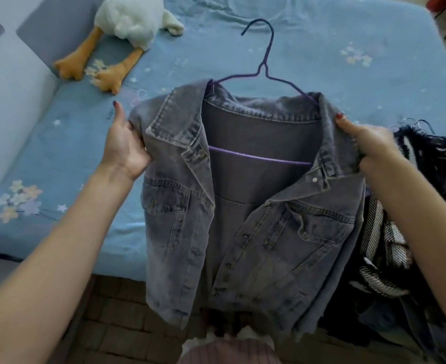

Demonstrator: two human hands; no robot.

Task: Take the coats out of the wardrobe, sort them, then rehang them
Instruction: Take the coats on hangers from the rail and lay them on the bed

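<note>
**Jacket on hanger, held up over bed**

Head view. Grey denim jacket (245,206) is held up in the air above the near edge of the bed (321,61), front open, facing the camera. It sits on a purple wire hanger (262,67); the hook sticks up above the collar, and the crossbar shows inside the open front.

Left hand (123,145): fingers clenched on the jacket's shoulder at the viewer's left, thumb pointing up. Right hand (366,145): fingers grasping the other shoulder, thumb on top of the cloth. Nails painted dark red.

Bed has a light blue sheet with small flower prints. A short dark line of print on the sheet beside the left thumb is too small to read. No label legible on the jacket.

Plush duck (117,27), white body and orange feet, lies at the far left of the bed. Dark clothes pile (411,232), black and white weave, lies at right, just beside the jacket.
</note>
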